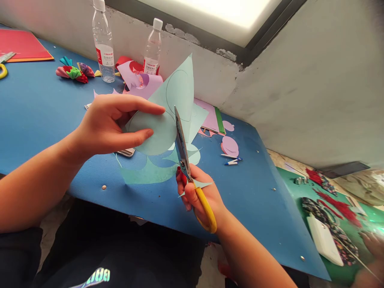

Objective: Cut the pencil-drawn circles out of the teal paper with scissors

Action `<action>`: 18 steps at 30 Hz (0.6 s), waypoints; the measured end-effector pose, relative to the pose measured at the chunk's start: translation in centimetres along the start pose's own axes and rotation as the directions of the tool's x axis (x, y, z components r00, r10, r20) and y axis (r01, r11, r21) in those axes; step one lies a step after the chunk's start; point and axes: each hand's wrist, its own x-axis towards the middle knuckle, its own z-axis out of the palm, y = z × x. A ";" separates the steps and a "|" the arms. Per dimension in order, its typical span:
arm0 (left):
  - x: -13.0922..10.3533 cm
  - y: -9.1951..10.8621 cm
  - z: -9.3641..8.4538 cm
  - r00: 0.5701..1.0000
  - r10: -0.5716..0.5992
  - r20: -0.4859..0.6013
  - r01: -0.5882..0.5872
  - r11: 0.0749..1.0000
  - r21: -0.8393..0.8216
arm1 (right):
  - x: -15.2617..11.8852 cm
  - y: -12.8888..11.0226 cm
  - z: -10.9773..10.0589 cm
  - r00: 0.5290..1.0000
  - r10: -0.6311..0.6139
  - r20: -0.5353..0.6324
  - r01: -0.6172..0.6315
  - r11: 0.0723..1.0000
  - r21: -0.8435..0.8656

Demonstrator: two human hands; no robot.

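Left grip pinches paper, likely light, easily creased, best held at left edge; right grip clasps scissors.

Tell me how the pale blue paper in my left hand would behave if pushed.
The pale blue paper likely bends easily, since its upper part curves. It seems somewhat stiff, though: its pointed top rises beyond your left hand.

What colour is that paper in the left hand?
The paper is pale blue-green; it shows in the head view.
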 end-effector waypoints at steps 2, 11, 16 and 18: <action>0.0 0.0 0.0 1.000 -0.008 0.002 0.008 1.000 0.009 | 0.1 -0.1 0.0 1.000 0.005 -0.005 -0.006 1.000 -0.007; 0.0 0.4 0.1 0.999 -0.042 -0.008 0.042 0.998 -0.038 | 0.1 -0.7 0.2 0.999 0.023 -0.024 -0.024 1.000 -0.020; -0.2 0.6 0.1 0.996 -0.081 -0.025 0.080 0.996 -0.043 | 0.1 -0.8 0.1 0.999 0.034 -0.012 -0.034 0.999 -0.023; -0.2 0.7 0.1 0.994 -0.104 -0.027 0.103 0.994 -0.033 | 0.0 -0.9 0.1 0.999 0.040 -0.014 -0.040 0.999 -0.025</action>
